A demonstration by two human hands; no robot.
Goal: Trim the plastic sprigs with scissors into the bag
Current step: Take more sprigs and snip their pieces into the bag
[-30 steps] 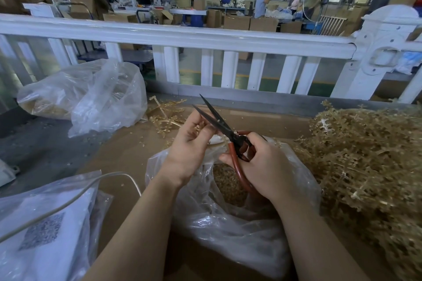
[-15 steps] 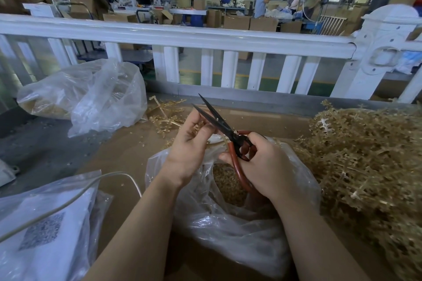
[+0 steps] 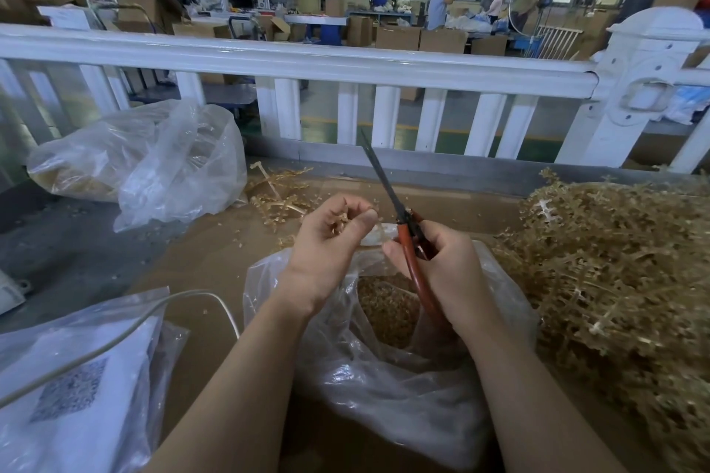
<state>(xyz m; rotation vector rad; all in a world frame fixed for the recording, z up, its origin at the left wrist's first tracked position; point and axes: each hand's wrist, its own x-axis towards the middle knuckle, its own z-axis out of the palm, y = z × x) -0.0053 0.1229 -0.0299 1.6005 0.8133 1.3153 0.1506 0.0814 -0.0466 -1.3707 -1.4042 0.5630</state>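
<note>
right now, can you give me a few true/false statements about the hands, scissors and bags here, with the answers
1. The right hand holds red-handled scissors. True.
2. The scissor blades are spread wide open. False: they lie closed together, pointing up and away.
3. The left hand pinches small sprig pieces. True.
4. The open bag under the hands is empty. False: tan trimmings lie inside.
5. The big sprig pile lies to the person's right. True.

I see a white railing (image 3: 345,65) beyond the hands and a second clear sack (image 3: 153,161) far to their left. A white cable (image 3: 126,330) crosses a labelled packet (image 3: 77,396) below-left.
</note>
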